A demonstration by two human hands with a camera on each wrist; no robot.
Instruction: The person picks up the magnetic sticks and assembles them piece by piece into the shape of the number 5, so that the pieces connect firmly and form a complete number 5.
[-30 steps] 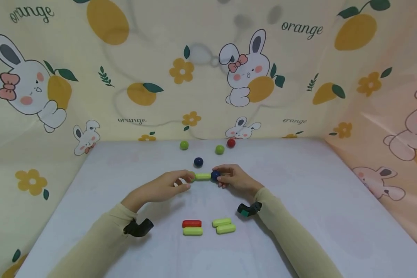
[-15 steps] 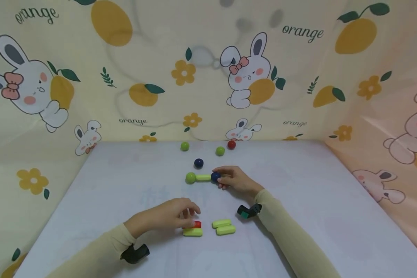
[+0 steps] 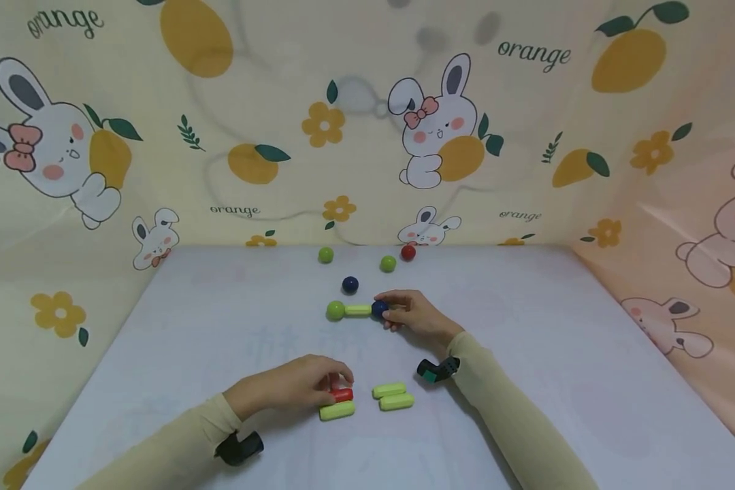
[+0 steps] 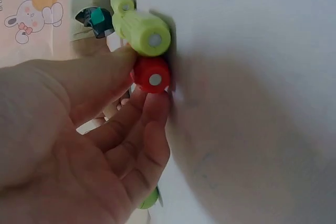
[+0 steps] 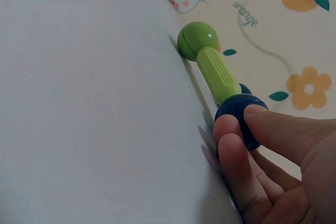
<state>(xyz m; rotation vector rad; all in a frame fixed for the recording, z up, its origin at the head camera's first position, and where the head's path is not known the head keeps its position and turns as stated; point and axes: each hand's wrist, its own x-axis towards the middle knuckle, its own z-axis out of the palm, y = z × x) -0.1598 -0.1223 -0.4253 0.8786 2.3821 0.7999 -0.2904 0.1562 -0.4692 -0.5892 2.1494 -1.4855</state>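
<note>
My left hand (image 3: 294, 384) pinches a red magnetic rod (image 4: 152, 74) between thumb and fingertips, low on the table. A yellow-green rod (image 3: 337, 411) lies right beside it, touching it in the left wrist view; both show round metal ends there. Farther back, my right hand (image 3: 419, 316) holds a dark blue ball (image 5: 241, 111) with thumb and fingers. That ball joins one end of another yellow-green rod (image 5: 218, 75), whose far end carries a green ball (image 5: 198, 40). In the head view this joined piece lies crosswise on the table.
Two more yellow-green rods (image 3: 396, 401) lie right of the left hand. A loose dark blue ball (image 3: 350, 284) stands behind the joined piece. Green balls (image 3: 388, 263) and a red ball (image 3: 407, 253) sit near the back edge, before a printed cloth backdrop (image 3: 367, 136).
My left hand has left the green ball's end, come down toward the front and taken the red rod. The yellow-green rod beside it has tilted slightly. The right hand stays on the blue ball.
</note>
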